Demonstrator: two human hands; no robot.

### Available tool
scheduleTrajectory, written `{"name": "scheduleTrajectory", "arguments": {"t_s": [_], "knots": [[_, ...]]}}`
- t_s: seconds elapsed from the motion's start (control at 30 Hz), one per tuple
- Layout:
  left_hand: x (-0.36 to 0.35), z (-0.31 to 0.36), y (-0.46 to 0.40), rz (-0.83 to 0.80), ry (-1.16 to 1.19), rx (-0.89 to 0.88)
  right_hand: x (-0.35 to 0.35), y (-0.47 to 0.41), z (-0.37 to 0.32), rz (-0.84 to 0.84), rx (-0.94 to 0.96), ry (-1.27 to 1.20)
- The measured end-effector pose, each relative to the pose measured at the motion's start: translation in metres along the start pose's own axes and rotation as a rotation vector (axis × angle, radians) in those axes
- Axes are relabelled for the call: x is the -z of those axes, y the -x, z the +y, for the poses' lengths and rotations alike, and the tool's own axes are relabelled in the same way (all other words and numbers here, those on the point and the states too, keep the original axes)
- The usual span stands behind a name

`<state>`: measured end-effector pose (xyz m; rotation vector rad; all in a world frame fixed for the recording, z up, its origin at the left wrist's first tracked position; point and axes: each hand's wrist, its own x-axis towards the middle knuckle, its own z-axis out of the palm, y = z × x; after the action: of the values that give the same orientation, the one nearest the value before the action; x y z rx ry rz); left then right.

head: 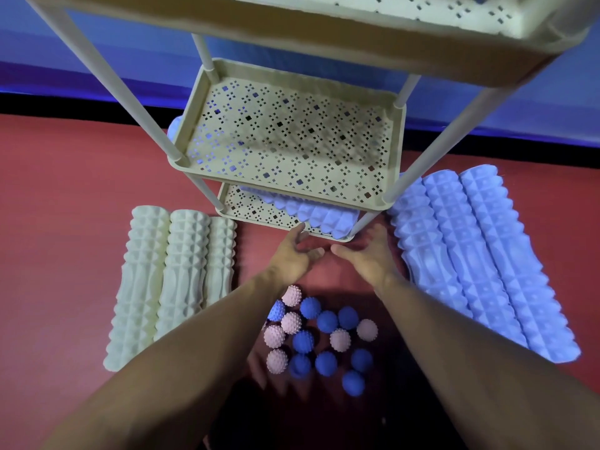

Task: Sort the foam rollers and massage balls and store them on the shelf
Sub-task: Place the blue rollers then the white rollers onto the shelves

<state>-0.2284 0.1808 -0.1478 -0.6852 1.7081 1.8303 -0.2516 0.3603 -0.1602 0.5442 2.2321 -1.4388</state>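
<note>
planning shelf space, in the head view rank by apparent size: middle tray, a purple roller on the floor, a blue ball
1. middle tray
2. purple roller, though nearer the camera than the tray
3. blue ball, by far the smallest

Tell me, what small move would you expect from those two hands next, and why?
Probably the right hand swings to the nearest of the blue rollers on the floor. Both hands are empty near the bottom tray, the left hand too, and one blue roller already lies in that tray, so a matching one seems the likely pick.
</note>
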Motion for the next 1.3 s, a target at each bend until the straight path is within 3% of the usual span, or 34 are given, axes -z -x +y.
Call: {"name": "scheduleTrajectory", "arguments": {"t_s": [0.07,0.2,0.4,0.53,0.67,0.83,0.97,1.07,1.17,1.3], "knots": [[-0.003,0.002,-0.002,-0.012,-0.111,-0.015,0.010,-0.008,-0.011,-0.064,0.042,0.047],[-0.003,0.009,-0.009,0.001,-0.552,-0.131,0.027,-0.022,-0.020,-0.253,0.077,0.214],[0.004,0.019,-0.025,-0.094,-0.728,-0.098,0.022,-0.026,-0.023,-0.275,0.068,0.208],[0.001,0.025,-0.030,-0.089,-0.867,-0.212,0.023,-0.021,-0.030,-0.274,0.089,0.129],[-0.001,0.026,-0.036,-0.119,-0.863,-0.256,0.023,-0.029,-0.024,-0.219,0.134,0.076],[-0.006,0.032,-0.036,-0.175,-0.603,-0.299,0.026,-0.031,-0.035,-0.168,0.190,0.032],[0.001,0.029,-0.020,-0.141,-0.672,-0.309,0.026,-0.031,-0.027,-0.210,0.179,0.065],[0.034,0.018,-0.010,-0.004,-0.698,-0.253,0.023,-0.028,-0.027,-0.194,0.176,0.063],[0.083,0.012,0.007,0.267,-0.689,-0.252,0.020,-0.028,-0.033,-0.151,0.207,0.058],[0.127,0.021,0.024,0.585,-0.390,-0.286,0.013,-0.029,-0.036,-0.054,0.153,0.070]]}}
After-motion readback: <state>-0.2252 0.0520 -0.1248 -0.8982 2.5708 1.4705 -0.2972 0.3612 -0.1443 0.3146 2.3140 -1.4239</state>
